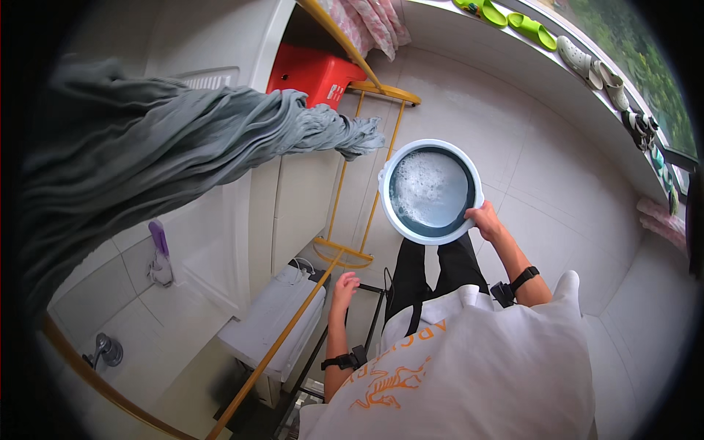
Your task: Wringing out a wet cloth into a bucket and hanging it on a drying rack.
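Note:
A light-blue plastic basin (pixel 430 190) of sudsy water is in front of my legs. My right hand (pixel 484 220) grips its near right rim, fingers over the edge. My left hand (pixel 345 283) is raised to the left of my legs, fingers apart and nothing in it, away from the basin. Wet grey-green fabric (pixel 220 129) hangs in long folds at the upper left, its twisted end close to the basin's left side without touching it.
A gold metal clothes rack (pixel 275 346) stands along the left, near a red container (pixel 308 74) and a white sink cabinet (pixel 300 203). A white box-shaped appliance (pixel 269 324) is at lower left. Green clogs (pixel 531 31) and other shoes line the windowsill ledge (pixel 495 30).

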The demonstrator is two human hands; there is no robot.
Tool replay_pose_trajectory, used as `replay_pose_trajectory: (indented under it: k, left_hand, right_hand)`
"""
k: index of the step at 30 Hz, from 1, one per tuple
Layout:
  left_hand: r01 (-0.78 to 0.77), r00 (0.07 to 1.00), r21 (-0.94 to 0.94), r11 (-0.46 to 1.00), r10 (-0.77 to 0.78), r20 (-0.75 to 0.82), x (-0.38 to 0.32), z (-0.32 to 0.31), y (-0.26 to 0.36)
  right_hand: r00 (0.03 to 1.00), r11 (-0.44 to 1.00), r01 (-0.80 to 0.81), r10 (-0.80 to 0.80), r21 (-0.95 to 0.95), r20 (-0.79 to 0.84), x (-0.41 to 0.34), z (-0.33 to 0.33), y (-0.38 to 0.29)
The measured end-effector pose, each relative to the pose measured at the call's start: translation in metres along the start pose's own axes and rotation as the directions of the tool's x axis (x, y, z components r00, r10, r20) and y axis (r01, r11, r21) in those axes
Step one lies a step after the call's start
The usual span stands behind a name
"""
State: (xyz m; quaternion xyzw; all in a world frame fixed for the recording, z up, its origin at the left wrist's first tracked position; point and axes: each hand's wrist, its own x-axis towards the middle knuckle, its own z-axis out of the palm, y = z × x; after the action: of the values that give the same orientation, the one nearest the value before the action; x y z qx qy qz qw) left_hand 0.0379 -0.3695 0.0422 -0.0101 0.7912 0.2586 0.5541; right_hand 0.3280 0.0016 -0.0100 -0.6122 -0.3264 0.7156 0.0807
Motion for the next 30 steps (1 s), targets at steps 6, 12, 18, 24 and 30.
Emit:
replay_pose_trajectory:
  k: [6, 12, 18, 24, 30]
  left_hand:
    - [-0.093, 0.970, -0.107, 0.990, 0.066, -0.232, -0.028, -0.090, 0.004]
    - [-0.179, 0.938, -0.339, 0.924, 0.057, -0.341, -0.049, -0.107, -0.014]
    - [-0.362, 0.897, -0.556, 0.749, 0.117, -0.427, -0.079, -0.074, 0.028]
    - [-0.570, 0.818, -0.665, 0.483, 0.255, -0.516, -0.127, -0.101, 0.152]
    - [-0.624, 0.708, -0.476, 0.619, 0.191, -0.680, -0.133, -0.152, 0.157]
  right_hand:
    - [0.997, 0.996, -0.065, 0.062, 0.058, 0.050, -0.089, 0.067, -0.056]
    - [0.966, 0.987, -0.143, 0.154, -0.069, 0.209, -0.126, 0.117, -0.087]
    - [0.919, 0.968, -0.066, 0.154, -0.241, 0.364, -0.157, 0.184, -0.125]
    - [0.884, 0.907, 0.098, 0.110, -0.410, 0.454, -0.178, 0.245, -0.172]
    - [0.798, 0.887, 0.183, 0.117, -0.423, 0.591, -0.184, 0.321, -0.218]
